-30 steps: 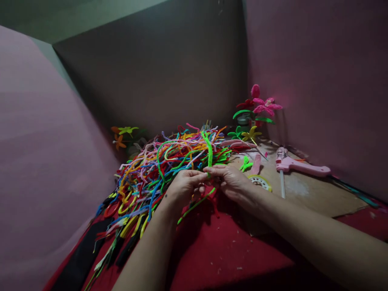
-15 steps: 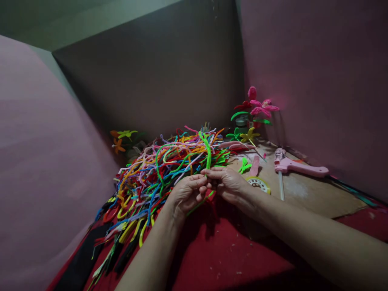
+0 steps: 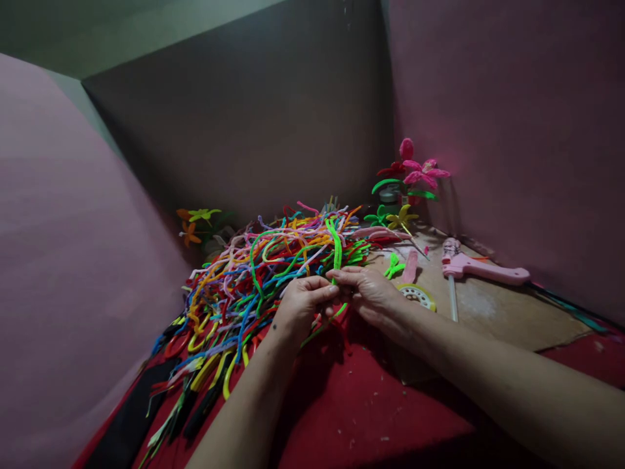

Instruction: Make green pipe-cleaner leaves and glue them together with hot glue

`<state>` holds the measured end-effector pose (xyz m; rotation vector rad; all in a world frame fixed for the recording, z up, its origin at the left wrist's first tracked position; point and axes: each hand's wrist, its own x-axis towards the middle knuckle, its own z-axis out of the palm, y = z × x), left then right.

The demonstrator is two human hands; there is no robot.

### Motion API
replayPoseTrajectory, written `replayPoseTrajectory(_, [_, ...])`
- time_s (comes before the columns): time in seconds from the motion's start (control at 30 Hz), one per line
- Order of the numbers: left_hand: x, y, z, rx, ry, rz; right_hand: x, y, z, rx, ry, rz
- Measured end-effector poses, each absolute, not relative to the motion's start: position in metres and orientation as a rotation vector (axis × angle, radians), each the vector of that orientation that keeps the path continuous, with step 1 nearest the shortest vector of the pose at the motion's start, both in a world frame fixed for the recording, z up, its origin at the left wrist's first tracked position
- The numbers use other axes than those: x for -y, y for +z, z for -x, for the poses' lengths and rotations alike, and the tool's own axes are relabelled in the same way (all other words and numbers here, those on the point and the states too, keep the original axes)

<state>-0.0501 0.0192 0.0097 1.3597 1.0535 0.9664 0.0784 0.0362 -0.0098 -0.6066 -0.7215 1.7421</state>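
A bright green pipe cleaner, folded into a narrow doubled loop, stands up between my hands in the middle of the head view. My left hand pinches it near its lower end. Touching it from the other side, my right hand has thumb and finger closed on the same spot. Part of the green stem trails below the hands, and the exact grip is partly hidden by my fingers. Directly behind lies a big tangled heap of coloured pipe cleaners.
On a cardboard sheet at the right lie a pink glue gun, a tape roll and a small green twisted piece. Pink pipe-cleaner flowers stand behind. Scissors with yellow handles lie front left on red cloth.
My left hand has turned slightly, its fingers now closer in on the stem. The top of the green loop has dipped a little and its two strands show more apart.
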Motion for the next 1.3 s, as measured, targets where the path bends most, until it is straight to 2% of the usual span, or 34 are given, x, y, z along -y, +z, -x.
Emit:
replayPoseTrajectory(0.5, [-0.018, 0.008, 0.047, -1.049, 0.923, -1.306, -0.043, -0.008, -0.082, 0.736, 1.693, 0.610])
replayPoseTrajectory(0.7, [-0.022, 0.014, 0.059, -1.092, 0.764, -1.368, -0.042, -0.005, -0.083, 0.771, 1.720, 0.628])
replayPoseTrajectory(0.93, [-0.030, 0.016, 0.069, -1.042, 1.056, -1.221, -0.036, -0.006, -0.083, 0.947, 1.731, 0.677])
replayPoseTrajectory(1.3, [-0.025, 0.017, 0.060, -1.047, 1.009, -1.183, -0.033, -0.013, -0.081, 1.127, 1.819, 0.698])
